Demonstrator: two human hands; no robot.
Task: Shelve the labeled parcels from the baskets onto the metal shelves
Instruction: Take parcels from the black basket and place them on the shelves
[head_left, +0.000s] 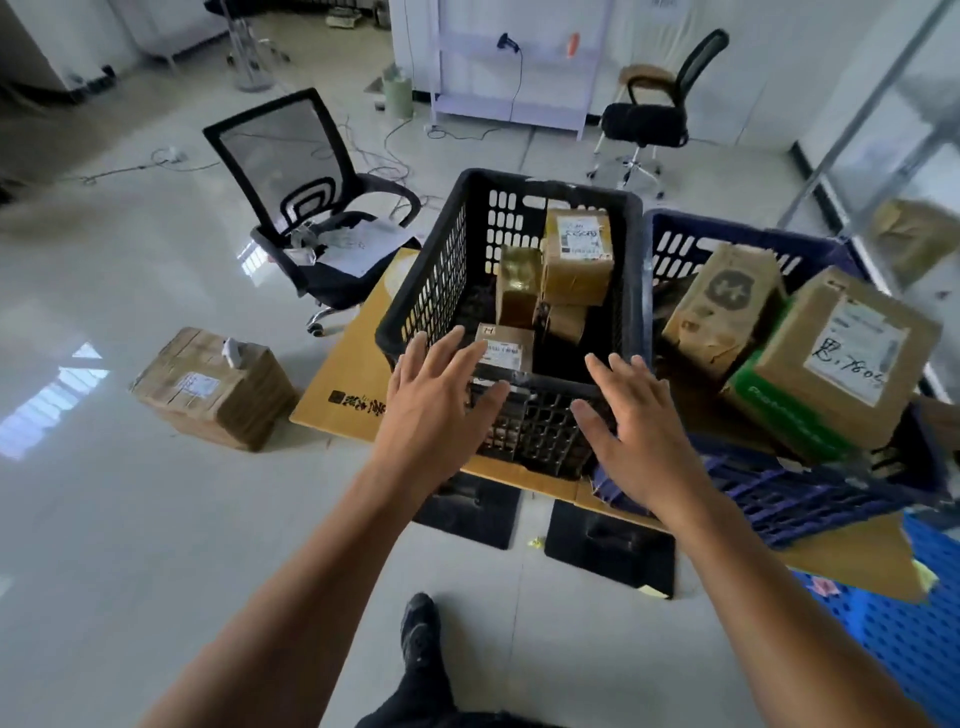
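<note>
While both hands hovered at the near rim of the black slotted plastic basket (431, 280), the picking step looked barely begun. The left hand (441, 389) and the right hand (636, 421) each had their fingers (441, 353) spread wide and straight, holding nothing.

The likeliest target was the small brown cardboard parcel (505, 349) just beside the left fingertips, lying inside the basket against its near wall with a white printed label facing up. The next move probably called for dipping past the rim and closing round that parcel without snagging the slots.

Behind it stood a taller tape-wrapped brown parcel (577, 254), also labelled, leaning near a glossy gold-taped box (517, 285). The basket sat on a flat yellow cardboard sheet (353, 364) on the floor, touching a blue plastic basket (675, 236) heaped with larger boxes. A pale shelving frame (519, 111) stood well apart by the far wall.
</note>
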